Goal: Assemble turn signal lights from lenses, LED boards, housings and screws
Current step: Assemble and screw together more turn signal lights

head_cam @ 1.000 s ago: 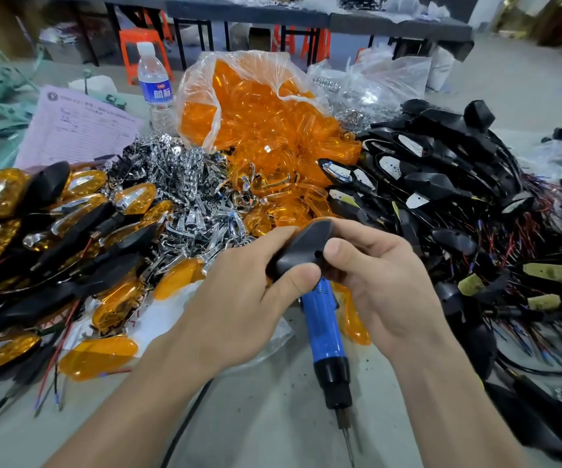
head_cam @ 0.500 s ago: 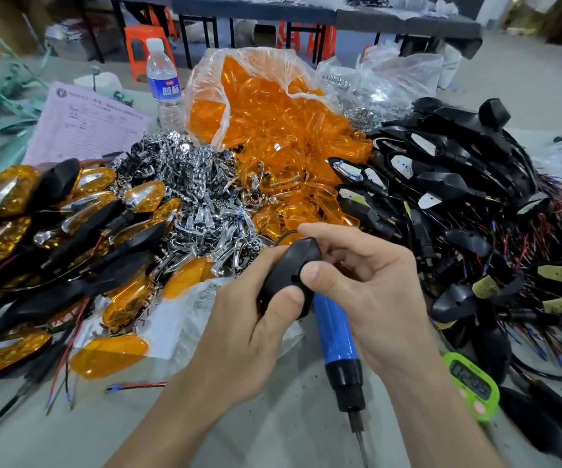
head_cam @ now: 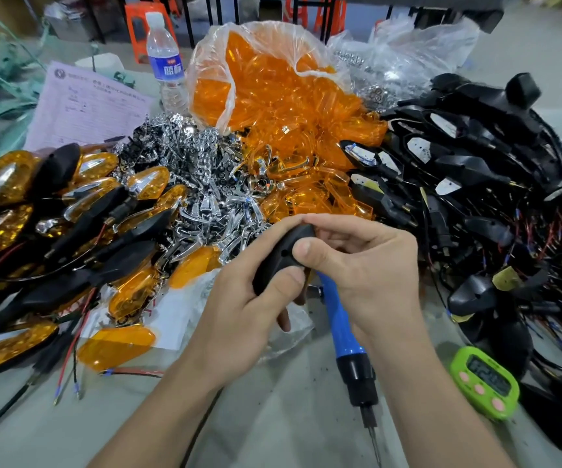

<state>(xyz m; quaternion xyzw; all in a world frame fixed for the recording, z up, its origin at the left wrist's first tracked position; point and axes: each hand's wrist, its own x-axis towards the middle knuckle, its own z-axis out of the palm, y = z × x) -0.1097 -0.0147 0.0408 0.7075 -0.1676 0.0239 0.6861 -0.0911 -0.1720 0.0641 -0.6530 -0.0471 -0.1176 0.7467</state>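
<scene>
Our left hand [head_cam: 249, 319] curls its fingers and thumb round the lower end of a black housing [head_cam: 278, 256]. Our right hand [head_cam: 370, 265] pinches the upper end between thumb and forefinger. The housing sits tilted between them, above the near desk [head_cam: 272, 430]. A blue screwdriver [head_cam: 337, 315] runs out from under the right palm, bit toward us; we cannot tell whether the lower fingers grip it.

We see bare desk in the grey strip under our forearms. On the left it is hemmed by a pile of lights [head_cam: 36, 214], whose red and black wires trail onto it, with one loose lens [head_cam: 117, 346] at the pile's foot. On the right it meets a heap of wired housings [head_cam: 475, 157], and a green timer [head_cam: 483, 383] lies just beside our right forearm. Ahead of the hands, chrome reflectors [head_cam: 201, 170] and spilled lenses [head_cam: 306, 184] close the strip off.

Behind them, a clear bag [head_cam: 266, 86] holds more orange lenses. Beside it stands a bottle [head_cam: 166, 62] with a blue label; its white characters are beyond our reading. A printed form [head_cam: 87, 109] lies to the left, its writing too small to make out. The timer's digits are blurred.
</scene>
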